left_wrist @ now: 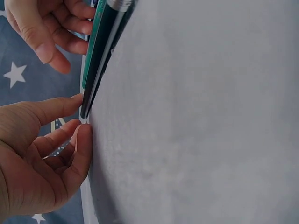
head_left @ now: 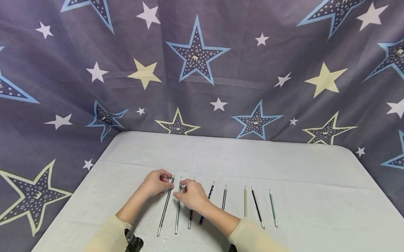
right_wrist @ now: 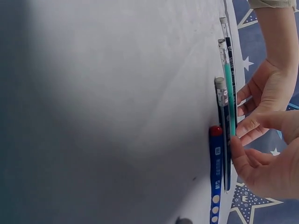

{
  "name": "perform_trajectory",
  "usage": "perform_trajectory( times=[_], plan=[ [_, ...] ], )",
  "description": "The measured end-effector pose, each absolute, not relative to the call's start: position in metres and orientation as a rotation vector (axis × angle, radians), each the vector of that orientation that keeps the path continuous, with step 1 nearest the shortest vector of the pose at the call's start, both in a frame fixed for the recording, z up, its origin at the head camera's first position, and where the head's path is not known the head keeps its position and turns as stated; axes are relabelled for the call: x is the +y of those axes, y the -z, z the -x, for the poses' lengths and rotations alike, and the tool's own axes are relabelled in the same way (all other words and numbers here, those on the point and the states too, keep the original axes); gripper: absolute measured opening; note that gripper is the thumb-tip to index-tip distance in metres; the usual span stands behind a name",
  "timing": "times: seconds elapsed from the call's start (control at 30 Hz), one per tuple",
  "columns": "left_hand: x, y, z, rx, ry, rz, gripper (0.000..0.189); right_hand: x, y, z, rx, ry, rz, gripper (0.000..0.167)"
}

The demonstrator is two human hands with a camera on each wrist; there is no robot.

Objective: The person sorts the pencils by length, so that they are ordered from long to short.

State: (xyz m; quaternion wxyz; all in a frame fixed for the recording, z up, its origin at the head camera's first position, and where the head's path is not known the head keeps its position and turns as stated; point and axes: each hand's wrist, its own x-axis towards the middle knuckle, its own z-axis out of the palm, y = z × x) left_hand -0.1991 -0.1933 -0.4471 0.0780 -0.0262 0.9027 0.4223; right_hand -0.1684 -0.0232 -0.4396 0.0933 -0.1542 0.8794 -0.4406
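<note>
At the left end of a row, a black pencil point(head_left: 163, 215) lies with its eraser end toward me. My left hand point(head_left: 155, 183) holds its far end lightly between thumb and fingertips. Just right of it lies a green pencil point(head_left: 177, 218). My right hand point(head_left: 195, 196) reaches over its far part, the index finger touching it and the thumb spread to its left. Under the right hand, a dark pencil point(head_left: 189, 221) is partly hidden. A blue pencil point(right_wrist: 216, 161) with light dots and a red end lies beside it, partly covered by the right forearm.
Farther right lie a dark pencil point(head_left: 224, 197), a gold pencil point(head_left: 245, 202), a black pencil point(head_left: 258, 207) and a pale green pencil point(head_left: 273, 208). A white cloth covers the table point(head_left: 316, 166). Behind it hangs a star-patterned curtain point(head_left: 242, 82).
</note>
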Motion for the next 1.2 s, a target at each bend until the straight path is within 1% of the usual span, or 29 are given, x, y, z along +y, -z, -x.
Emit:
perform_trajectory(
  times=[0.27, 0.5, 0.77, 0.9, 0.97, 1.07, 1.2],
  plan=[
    [-0.193, 0.446, 0.199, 2.711, -1.235, 0.082, 0.034, -0.027, 0.438, 0.171, 2.655, 1.217, 0.490, 0.043],
    [-0.192, 0.447, 0.200, 2.721, -1.202, 0.073, 0.034, -0.032, 0.437, 0.171, 2.678, 1.094, 0.479, 0.039],
    [-0.191, 0.445, 0.199, 2.728, -1.192, 0.075, 0.034, -0.033, 0.436, 0.164, 2.661, 1.077, 0.441, 0.052],
    [-0.190, 0.445, 0.198, 2.727, -1.196, 0.073, 0.037, -0.032, 0.437, 0.160, 2.659, 1.108, 0.415, 0.059],
    [-0.189, 0.445, 0.198, 2.730, -1.191, 0.073, 0.040, -0.033, 0.439, 0.158, 2.665, 1.125, 0.404, 0.059],
    [-0.189, 0.444, 0.197, 2.733, -1.178, 0.083, 0.043, -0.036, 0.442, 0.156, 2.706, 1.122, 0.402, 0.054],
    [-0.188, 0.443, 0.194, 2.708, -1.212, 0.094, 0.043, -0.039, 0.444, 0.155, 2.747, 1.099, 0.402, 0.037]
  ],
)
